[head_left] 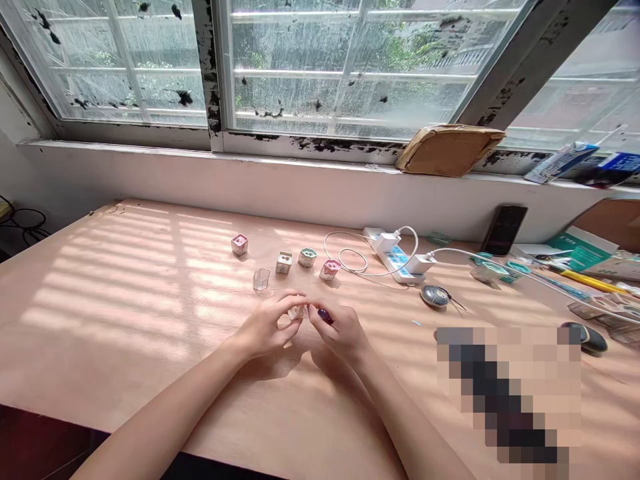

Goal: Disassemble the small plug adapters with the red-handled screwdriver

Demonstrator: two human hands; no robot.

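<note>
My left hand (270,327) is closed, pinching a small pale piece (297,312) that is partly see-through and mostly hidden by fingers. Close against it, my right hand (343,330) is curled round a dark purple object (325,316); only its rounded end shows. Just beyond the fingers stands a clear faceted cup (261,280). Around it are small two-hole pencil sharpeners with clear bodies: a pink one (239,245), a beige one (284,263), a green one (308,257) and a red-pink one (330,270).
A power strip (395,257) with white plugs and a looped cable lies at the back right. Nearer are a grey oval object (435,296) with a cord and a black mouse (586,338). A dark phone (504,230) leans on the wall. Pixelation covers the front right.
</note>
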